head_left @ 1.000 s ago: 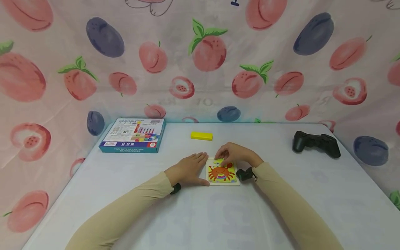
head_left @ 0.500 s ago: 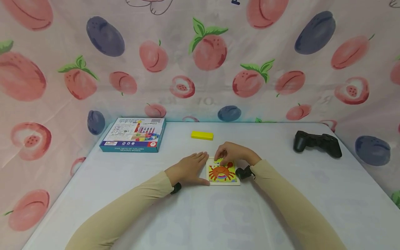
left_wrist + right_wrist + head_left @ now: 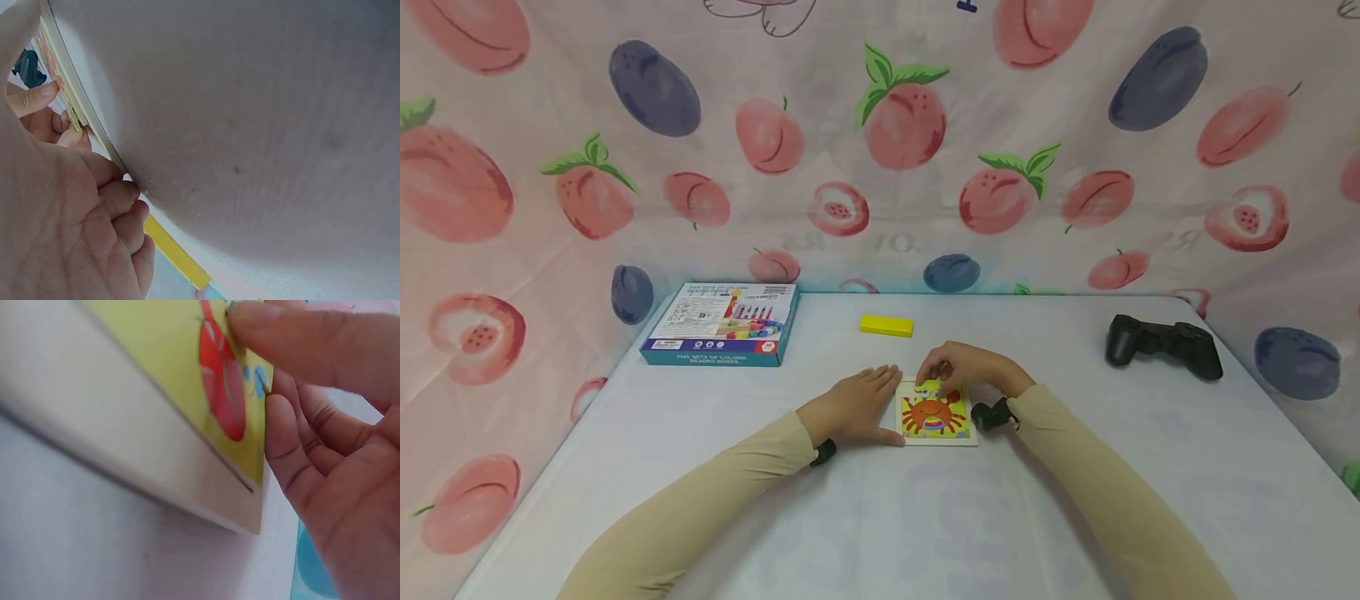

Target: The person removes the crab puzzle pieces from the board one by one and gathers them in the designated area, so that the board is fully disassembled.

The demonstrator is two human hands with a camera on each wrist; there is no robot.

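Note:
A small square wooden crab puzzle (image 3: 931, 421) lies flat in its pale frame at the middle of the table. My left hand (image 3: 852, 407) rests along the frame's left side, fingertips by the far corner and thumb at the near corner. Over the far edge, my right hand (image 3: 973, 367) pinches a yellow puzzle piece (image 3: 76, 119) between thumb and fingers. Seen from the right wrist, the thumb (image 3: 256, 315) lies on the picture while a finger meets its edge. The fingers hide part of that piece, and whether it sits fully flat I cannot tell.
Beyond the puzzle lies a yellow block (image 3: 886, 325). A flat teal-and-white toy box (image 3: 718, 325) is at the back left. At the back right lies a black game controller (image 3: 1163, 346). A fruit-printed cloth (image 3: 895, 208) hangs behind the table.
My right hand has shifted slightly at the puzzle's far edge, its thumb moving to the right, so more of the crab's eyes shows. My left hand stays put.

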